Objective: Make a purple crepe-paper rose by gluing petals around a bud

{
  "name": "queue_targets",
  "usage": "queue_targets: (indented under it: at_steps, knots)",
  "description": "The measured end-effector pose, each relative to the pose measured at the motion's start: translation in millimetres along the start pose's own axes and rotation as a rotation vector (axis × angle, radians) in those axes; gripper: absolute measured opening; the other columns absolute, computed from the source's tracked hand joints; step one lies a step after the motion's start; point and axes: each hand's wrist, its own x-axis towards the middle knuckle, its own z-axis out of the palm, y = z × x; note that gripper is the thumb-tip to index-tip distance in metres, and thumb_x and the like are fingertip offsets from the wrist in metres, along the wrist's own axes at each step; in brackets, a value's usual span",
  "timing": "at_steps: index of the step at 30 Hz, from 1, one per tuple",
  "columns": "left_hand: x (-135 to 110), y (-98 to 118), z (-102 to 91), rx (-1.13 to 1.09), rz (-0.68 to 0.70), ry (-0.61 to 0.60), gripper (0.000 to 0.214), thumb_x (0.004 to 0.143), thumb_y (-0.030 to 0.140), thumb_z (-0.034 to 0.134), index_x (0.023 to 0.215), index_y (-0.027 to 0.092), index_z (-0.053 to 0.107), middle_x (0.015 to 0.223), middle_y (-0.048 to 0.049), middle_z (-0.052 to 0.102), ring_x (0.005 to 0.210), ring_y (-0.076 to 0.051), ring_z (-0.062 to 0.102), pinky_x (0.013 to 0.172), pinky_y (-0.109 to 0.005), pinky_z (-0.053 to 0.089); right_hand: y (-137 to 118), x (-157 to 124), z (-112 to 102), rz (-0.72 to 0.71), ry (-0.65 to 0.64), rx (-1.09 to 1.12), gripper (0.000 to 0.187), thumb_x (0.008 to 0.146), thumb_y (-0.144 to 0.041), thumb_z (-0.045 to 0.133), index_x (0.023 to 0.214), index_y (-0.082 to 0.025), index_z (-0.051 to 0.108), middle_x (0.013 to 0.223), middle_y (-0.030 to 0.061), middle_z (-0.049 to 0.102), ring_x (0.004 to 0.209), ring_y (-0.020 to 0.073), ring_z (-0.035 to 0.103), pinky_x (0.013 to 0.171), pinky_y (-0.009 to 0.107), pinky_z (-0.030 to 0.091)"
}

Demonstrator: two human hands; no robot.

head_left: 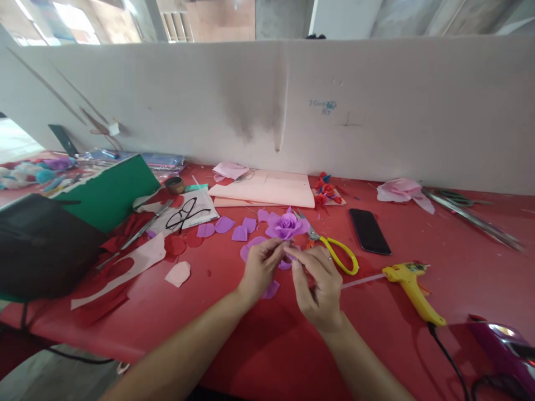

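A purple paper rose (286, 225) is held up over the red table (259, 345). My left hand (261, 267) pinches it from below on its left side. My right hand (320, 287) pinches near the flower's base from the right, fingers pressed together. Loose purple petals (225, 225) lie on the table just behind and under my hands. Scissors with yellow handles (334, 253) rest right of the flower, beside my right hand.
A yellow glue gun (413, 287) lies at the right with its black cord. A black phone (369, 231), pink paper sheets (267, 192), glasses (184, 214), small red flowers (326, 192), a green board (111, 192) and red and pink scraps lie around. A white partition (292, 106) stands behind.
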Motion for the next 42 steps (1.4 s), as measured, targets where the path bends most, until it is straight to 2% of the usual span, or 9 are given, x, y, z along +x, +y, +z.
queue_targets:
  at_steps: [3, 6, 13, 17, 22, 27, 34, 38, 42]
  knots:
    - [1, 1, -1.2, 0.034, 0.009, 0.038, 0.025, 0.082, 0.037, 0.062, 0.082, 0.015, 0.074, 0.068, -0.0029, 0.067, 0.060, -0.011, 0.056, 0.059, -0.021, 0.046, -2, -2, -1, -0.050, 0.052, 0.024, 0.012, 0.081, -0.008, 0.055, 0.078, -0.020, 0.057, 0.071, 0.0013, 0.056, 0.068, 0.0160, 0.050, 0.068, 0.035, 0.041]
    - [3, 2, -3.7, 0.081, 0.048, 0.075, 0.025, 0.083, 0.036, 0.060, 0.080, 0.015, 0.074, 0.064, -0.0018, 0.065, 0.059, -0.011, 0.056, 0.059, -0.021, 0.045, 1, -4, 1, 0.043, 0.111, 0.024, 0.028, 0.083, -0.010, 0.055, 0.062, -0.021, 0.041, 0.060, -0.0033, 0.041, 0.060, 0.0133, 0.041, 0.060, 0.030, 0.036]
    - [11, -10, -16.2, 0.257, 0.343, 0.203, 0.014, 0.076, 0.011, 0.057, 0.072, 0.016, 0.070, 0.073, -0.0020, 0.066, 0.069, -0.014, 0.059, 0.065, -0.024, 0.046, 18, -1, 8, 0.578, 0.204, 0.280, 0.017, 0.092, -0.033, 0.051, 0.096, -0.020, 0.061, 0.077, 0.0020, 0.062, 0.069, 0.0148, 0.058, 0.065, 0.029, 0.046]
    - [16, -12, -21.6, 0.328, 0.537, 0.235, 0.014, 0.075, 0.009, 0.060, 0.078, 0.018, 0.071, 0.092, -0.0051, 0.067, 0.080, -0.016, 0.061, 0.071, -0.026, 0.049, 20, 0, 10, 0.678, 0.195, 0.381, 0.024, 0.090, -0.042, 0.052, 0.088, -0.020, 0.060, 0.063, -0.0028, 0.055, 0.055, 0.0114, 0.049, 0.053, 0.025, 0.040]
    - [25, -15, -30.7, 0.389, 0.616, 0.257, 0.015, 0.076, 0.009, 0.059, 0.075, 0.019, 0.071, 0.086, -0.0046, 0.067, 0.078, -0.015, 0.061, 0.071, -0.026, 0.048, 21, -1, 13, 0.786, 0.179, 0.439, 0.027, 0.088, -0.046, 0.053, 0.083, -0.019, 0.056, 0.058, -0.0050, 0.048, 0.053, 0.0112, 0.044, 0.049, 0.024, 0.034]
    - [30, -12, -38.2, 0.359, 0.479, 0.318, 0.011, 0.074, 0.016, 0.064, 0.067, 0.018, 0.072, 0.076, -0.0041, 0.068, 0.074, -0.017, 0.062, 0.070, -0.028, 0.047, 26, -1, 15, 0.782, 0.176, 0.463, 0.029, 0.088, -0.048, 0.052, 0.082, -0.020, 0.053, 0.055, -0.0071, 0.043, 0.050, 0.0106, 0.039, 0.047, 0.023, 0.030]
    - [25, 1, -26.6, -0.204, 0.057, 0.251, 0.018, 0.071, 0.032, 0.073, 0.080, 0.017, 0.076, 0.074, -0.0034, 0.069, 0.062, -0.009, 0.054, 0.063, -0.023, 0.044, 36, -4, 19, 0.718, 0.081, 0.440, 0.028, 0.084, -0.044, 0.058, 0.071, -0.018, 0.060, 0.055, -0.0044, 0.050, 0.052, 0.0122, 0.046, 0.053, 0.026, 0.039]
    - [18, 3, -18.5, -0.289, -0.005, 0.179, 0.018, 0.071, 0.032, 0.075, 0.081, 0.017, 0.077, 0.078, -0.0034, 0.068, 0.065, -0.007, 0.054, 0.063, -0.020, 0.044, 32, -2, 18, 0.628, 0.020, 0.306, 0.030, 0.077, -0.041, 0.068, 0.095, -0.017, 0.071, 0.083, 0.0054, 0.070, 0.068, 0.0172, 0.058, 0.065, 0.031, 0.048]
    - [9, 5, -9.8, -0.248, 0.020, 0.115, 0.019, 0.071, 0.033, 0.075, 0.080, 0.016, 0.077, 0.078, -0.0038, 0.065, 0.073, -0.011, 0.057, 0.070, -0.023, 0.047, 27, -2, 18, 0.619, -0.040, 0.293, 0.031, 0.077, -0.042, 0.068, 0.095, -0.018, 0.074, 0.086, 0.0077, 0.074, 0.069, 0.0184, 0.062, 0.067, 0.032, 0.050]
